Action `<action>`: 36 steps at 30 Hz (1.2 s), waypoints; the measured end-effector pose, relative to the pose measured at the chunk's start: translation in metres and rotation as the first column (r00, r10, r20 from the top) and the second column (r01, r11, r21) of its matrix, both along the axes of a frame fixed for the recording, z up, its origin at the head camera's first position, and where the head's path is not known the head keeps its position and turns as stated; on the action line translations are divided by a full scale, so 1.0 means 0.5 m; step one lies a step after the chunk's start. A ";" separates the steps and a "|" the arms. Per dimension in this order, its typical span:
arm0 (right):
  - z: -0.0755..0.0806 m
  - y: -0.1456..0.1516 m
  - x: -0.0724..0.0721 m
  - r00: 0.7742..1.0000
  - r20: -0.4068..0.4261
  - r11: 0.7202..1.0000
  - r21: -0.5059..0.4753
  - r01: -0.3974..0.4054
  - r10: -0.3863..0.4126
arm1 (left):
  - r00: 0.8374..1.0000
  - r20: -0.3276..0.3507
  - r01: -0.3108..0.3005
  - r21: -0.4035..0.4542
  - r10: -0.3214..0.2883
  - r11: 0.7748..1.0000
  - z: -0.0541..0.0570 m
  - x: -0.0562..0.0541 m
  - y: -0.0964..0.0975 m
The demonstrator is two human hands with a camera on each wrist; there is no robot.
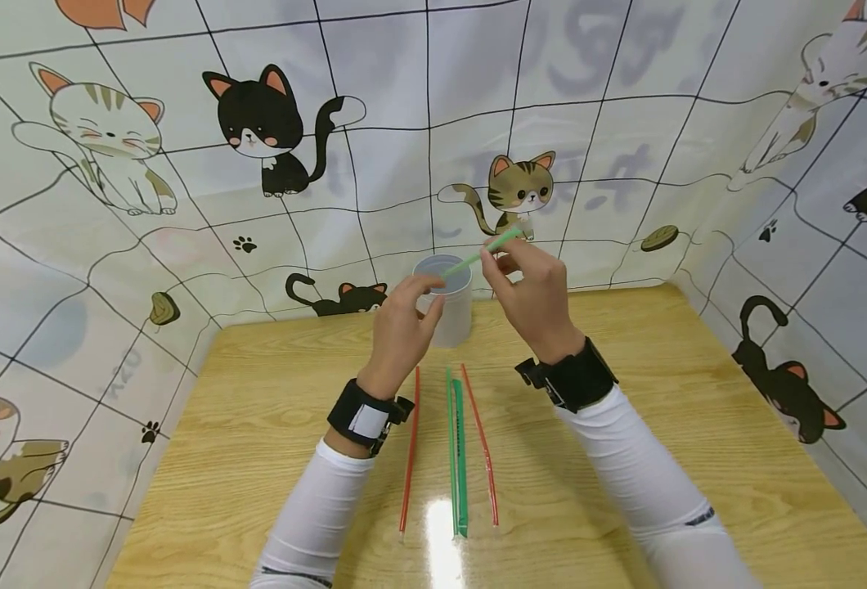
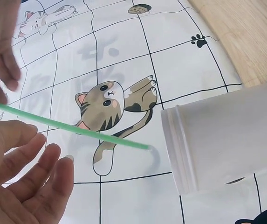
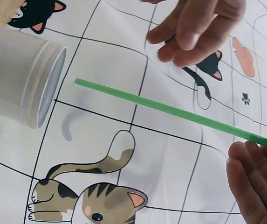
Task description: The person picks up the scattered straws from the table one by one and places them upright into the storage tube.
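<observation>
My right hand [image 1: 536,294] pinches a light green drinking straw [image 1: 470,261] near its upper end, above the table. The straw slants down to the left, and its free end points toward the mouth of a whitish plastic cup [image 1: 454,323]. In the right wrist view that end of the straw [image 3: 138,99] shows just outside the cup's rim [image 3: 54,84]. My left hand [image 1: 404,323] hovers beside the cup, fingers loosely bent and holding nothing. Seen from the left wrist, its fingers [image 2: 49,182] lie below the straw, apart from it.
On the wooden table [image 1: 257,425] lie a red straw [image 1: 411,450], a thin green straw [image 1: 451,450], a wider dark green straw [image 1: 461,458] and another red straw [image 1: 482,442]. A white cloth [image 1: 382,74] printed with cats and grid lines stands behind and at both sides.
</observation>
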State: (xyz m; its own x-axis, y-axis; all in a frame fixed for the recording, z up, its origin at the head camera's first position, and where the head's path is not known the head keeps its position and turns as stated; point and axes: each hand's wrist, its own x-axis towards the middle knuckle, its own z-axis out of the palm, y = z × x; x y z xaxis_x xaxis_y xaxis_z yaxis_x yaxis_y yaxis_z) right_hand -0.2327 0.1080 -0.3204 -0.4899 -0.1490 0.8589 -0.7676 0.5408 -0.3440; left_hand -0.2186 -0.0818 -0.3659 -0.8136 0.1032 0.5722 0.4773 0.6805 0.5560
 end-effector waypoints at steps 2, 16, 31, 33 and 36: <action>-0.004 -0.007 -0.022 0.998 0.058 0.999 0.041 0.004 -0.007 | 1.000 0.001 0.007 -0.008 -0.007 1.000 0.001 0.004 0.000; -0.068 -0.042 -0.128 0.920 0.386 0.978 0.208 -0.015 -0.068 | 0.999 0.033 -0.017 -0.025 0.017 1.000 -0.011 0.015 -0.003; -0.131 -0.052 -0.140 0.866 0.466 0.927 0.376 -0.010 -0.180 | 0.998 0.045 -0.033 -0.020 0.034 0.999 -0.016 0.017 -0.006; -0.135 -0.053 -0.138 0.863 0.468 0.921 0.389 -0.010 -0.189 | 0.999 0.042 -0.033 -0.014 0.034 0.999 -0.015 0.017 -0.008; -0.139 -0.055 -0.135 0.861 0.469 0.914 0.405 -0.011 -0.197 | 0.999 0.042 -0.031 -0.009 0.031 0.999 -0.017 0.016 -0.010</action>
State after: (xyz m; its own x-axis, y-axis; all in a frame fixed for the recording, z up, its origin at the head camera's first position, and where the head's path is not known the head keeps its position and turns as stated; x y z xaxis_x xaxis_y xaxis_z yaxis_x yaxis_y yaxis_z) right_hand -0.3002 0.0807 -0.3896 -0.8569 -0.3434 0.3845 -0.4919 0.7677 -0.4107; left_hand -0.2107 -0.0868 -0.3744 -0.8399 0.0821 0.5364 0.4323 0.6989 0.5698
